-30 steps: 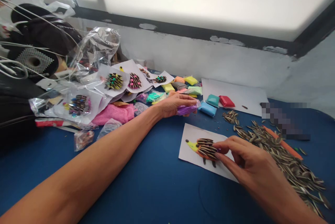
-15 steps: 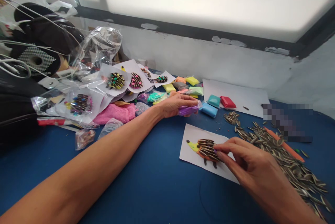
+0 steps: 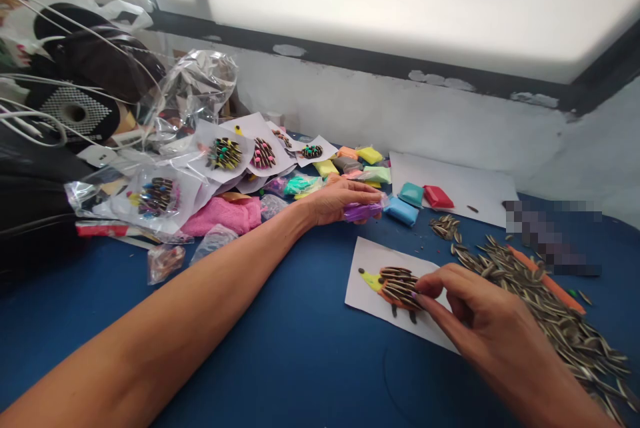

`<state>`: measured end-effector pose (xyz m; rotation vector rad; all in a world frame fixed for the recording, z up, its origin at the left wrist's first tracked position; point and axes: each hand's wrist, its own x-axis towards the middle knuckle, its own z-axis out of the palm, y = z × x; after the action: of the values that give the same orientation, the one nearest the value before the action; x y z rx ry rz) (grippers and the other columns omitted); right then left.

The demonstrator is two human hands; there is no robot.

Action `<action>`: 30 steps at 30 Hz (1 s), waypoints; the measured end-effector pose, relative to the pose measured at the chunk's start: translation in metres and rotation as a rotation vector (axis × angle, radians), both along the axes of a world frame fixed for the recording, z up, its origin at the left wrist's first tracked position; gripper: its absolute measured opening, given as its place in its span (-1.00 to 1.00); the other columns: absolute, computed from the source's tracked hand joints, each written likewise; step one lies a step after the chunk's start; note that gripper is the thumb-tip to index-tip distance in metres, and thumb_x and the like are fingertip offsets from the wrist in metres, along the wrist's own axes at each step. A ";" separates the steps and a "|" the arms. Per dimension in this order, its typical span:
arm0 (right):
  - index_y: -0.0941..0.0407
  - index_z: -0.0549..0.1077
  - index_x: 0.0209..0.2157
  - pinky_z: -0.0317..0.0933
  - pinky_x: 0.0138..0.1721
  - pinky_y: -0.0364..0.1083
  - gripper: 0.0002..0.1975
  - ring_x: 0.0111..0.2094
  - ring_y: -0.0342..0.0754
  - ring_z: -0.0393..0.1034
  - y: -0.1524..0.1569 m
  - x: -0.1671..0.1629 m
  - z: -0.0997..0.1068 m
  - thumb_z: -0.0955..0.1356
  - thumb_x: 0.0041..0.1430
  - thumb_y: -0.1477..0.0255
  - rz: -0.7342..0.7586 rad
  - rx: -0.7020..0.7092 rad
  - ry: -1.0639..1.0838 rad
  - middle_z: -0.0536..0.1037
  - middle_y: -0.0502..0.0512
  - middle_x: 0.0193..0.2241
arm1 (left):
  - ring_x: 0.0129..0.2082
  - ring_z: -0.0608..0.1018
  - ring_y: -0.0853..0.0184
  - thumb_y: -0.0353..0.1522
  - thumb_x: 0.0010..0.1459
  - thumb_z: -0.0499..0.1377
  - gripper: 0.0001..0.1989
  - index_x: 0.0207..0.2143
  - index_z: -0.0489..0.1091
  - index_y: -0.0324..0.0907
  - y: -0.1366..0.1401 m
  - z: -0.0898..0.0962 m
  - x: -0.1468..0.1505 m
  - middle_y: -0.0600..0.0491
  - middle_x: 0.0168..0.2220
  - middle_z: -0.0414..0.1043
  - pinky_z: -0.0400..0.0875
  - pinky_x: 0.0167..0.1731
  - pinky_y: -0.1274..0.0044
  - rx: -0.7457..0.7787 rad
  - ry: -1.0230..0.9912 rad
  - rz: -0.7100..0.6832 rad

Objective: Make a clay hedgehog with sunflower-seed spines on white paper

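Note:
My left hand [image 3: 336,203] is closed around a plastic packet of purple clay [image 3: 361,212], just above the table by the other packets. My right hand [image 3: 473,308] is in a pinch, with a tiny bit of purple clay [image 3: 415,295] showing at the fingertips. Those fingertips are at the back end of a hedgehog picture [image 3: 395,287], made of sunflower seeds pressed into orange clay with a yellow head and dark feet. It lies on a small white card [image 3: 361,291], partly covered by my right hand.
Striped sunflower seeds [image 3: 565,328] spread at the right around an orange stick [image 3: 547,281]. Blue [image 3: 401,211], teal [image 3: 411,195] and red packets [image 3: 439,197] lie near a white sheet [image 3: 465,181]. Finished hedgehog cards [image 3: 265,131], a pink cloth [image 3: 225,215] and plastic bags crowd the left.
The view has shifted slightly. Both hands stay in nearly the same places, the left with the purple packet and the right pinching at the hedgehog's back end.

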<state>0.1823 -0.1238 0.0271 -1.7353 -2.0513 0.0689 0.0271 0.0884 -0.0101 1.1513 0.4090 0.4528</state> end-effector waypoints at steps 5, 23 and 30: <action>0.03 0.46 -0.43 0.08 -0.65 -0.17 -0.83 -0.66 -0.19 0.17 -0.001 0.001 -0.002 0.28 0.22 0.37 -0.010 -0.024 -0.050 0.41 -0.05 -0.54 | -0.45 0.52 0.41 -0.48 0.21 0.15 -0.89 -0.23 0.44 -0.34 0.000 0.000 0.000 -0.03 -0.44 0.48 0.33 -0.51 0.60 0.011 0.004 -0.007; 0.05 0.45 -0.42 0.23 -0.47 -0.14 -0.75 -0.49 -0.13 0.38 -0.001 -0.005 -0.004 0.23 0.30 0.34 -0.018 -0.037 -0.052 0.49 0.02 -0.43 | -0.41 0.53 0.39 -0.44 0.17 0.20 -0.87 -0.22 0.45 -0.31 0.001 -0.001 0.000 -0.03 -0.40 0.49 0.36 -0.45 0.57 0.022 0.022 0.005; 0.03 0.45 -0.39 0.17 -0.53 -0.15 -0.80 -0.56 -0.16 0.30 -0.001 -0.002 -0.004 0.26 0.28 0.34 -0.019 -0.034 -0.071 0.49 -0.01 -0.43 | -0.42 0.52 0.40 -0.42 0.16 0.21 -0.84 -0.21 0.44 -0.32 0.003 -0.004 0.000 -0.03 -0.41 0.49 0.35 -0.46 0.57 0.028 0.004 -0.017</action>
<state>0.1801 -0.1246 0.0232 -1.8011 -2.0954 0.0366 0.0274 0.0915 -0.0140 1.1819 0.3974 0.4421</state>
